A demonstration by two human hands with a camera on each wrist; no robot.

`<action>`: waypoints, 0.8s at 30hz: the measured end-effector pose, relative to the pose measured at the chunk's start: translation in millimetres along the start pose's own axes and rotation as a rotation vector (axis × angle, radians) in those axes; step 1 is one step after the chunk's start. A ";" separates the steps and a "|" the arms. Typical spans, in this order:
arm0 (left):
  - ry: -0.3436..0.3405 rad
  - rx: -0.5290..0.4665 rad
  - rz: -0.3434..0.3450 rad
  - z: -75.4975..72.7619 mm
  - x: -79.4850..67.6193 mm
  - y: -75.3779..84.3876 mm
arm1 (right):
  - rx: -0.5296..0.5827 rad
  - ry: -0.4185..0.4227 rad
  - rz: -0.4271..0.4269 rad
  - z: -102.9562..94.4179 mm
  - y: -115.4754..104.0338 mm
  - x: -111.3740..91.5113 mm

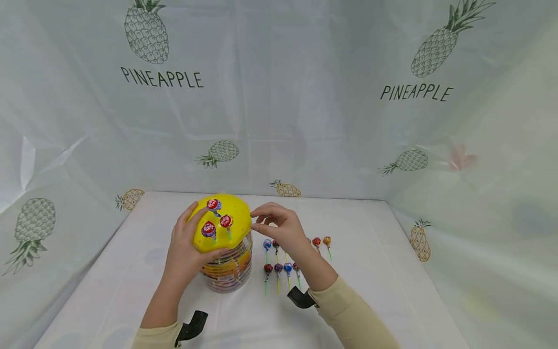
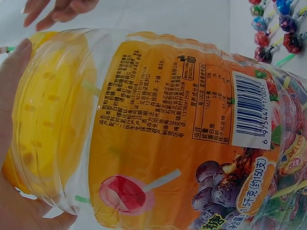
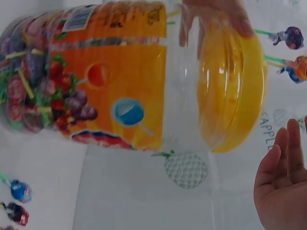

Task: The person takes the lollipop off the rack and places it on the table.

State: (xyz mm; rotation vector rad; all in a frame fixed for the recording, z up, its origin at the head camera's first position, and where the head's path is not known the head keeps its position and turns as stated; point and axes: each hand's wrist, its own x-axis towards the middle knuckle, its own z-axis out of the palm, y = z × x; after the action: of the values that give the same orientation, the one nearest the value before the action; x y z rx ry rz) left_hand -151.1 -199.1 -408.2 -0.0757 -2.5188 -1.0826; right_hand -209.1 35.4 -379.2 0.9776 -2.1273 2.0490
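A clear plastic candy jar (image 1: 228, 269) with an orange label stands upright on the table, with wrapped lollipops inside. Its yellow lid (image 1: 237, 228) carries several lollipops (image 1: 225, 221), their sticks set in holes in the top. My left hand (image 1: 185, 247) grips the lid from the left, thumb at the front edge and fingers round the far side. Close to the lid's right edge is my right hand (image 1: 281, 225), fingers bent and thumb apart from them. In the right wrist view that right hand (image 3: 283, 182) is apart from the yellow lid (image 3: 254, 91) and appears to hold nothing.
Right of the jar, loose lollipops (image 1: 288, 268) lie in two rows on the white table (image 1: 370, 271), partly hidden by my right forearm. A pineapple-print sheet (image 1: 305, 121) hangs behind and beside the table. Black straps (image 1: 192, 325) are on both wrists.
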 end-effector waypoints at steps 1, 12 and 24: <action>0.000 0.001 0.003 0.1 0.1 -0.5 | 0.009 -0.006 -0.009 2.7 -1.1 1.2; 0.006 0.000 0.021 1.5 -1.0 -2.1 | 0.030 -0.074 -0.077 24.7 -8.7 10.5; 0.017 0.015 0.034 0.6 -1.4 -1.3 | -0.022 -0.114 -0.059 35.4 -13.9 14.3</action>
State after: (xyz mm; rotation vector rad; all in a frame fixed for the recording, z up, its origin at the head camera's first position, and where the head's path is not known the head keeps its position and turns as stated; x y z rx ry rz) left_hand -150.2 -199.4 -410.0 -0.1039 -2.5014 -1.0471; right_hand -200.4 -1.8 -365.3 1.1665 -2.1407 1.9846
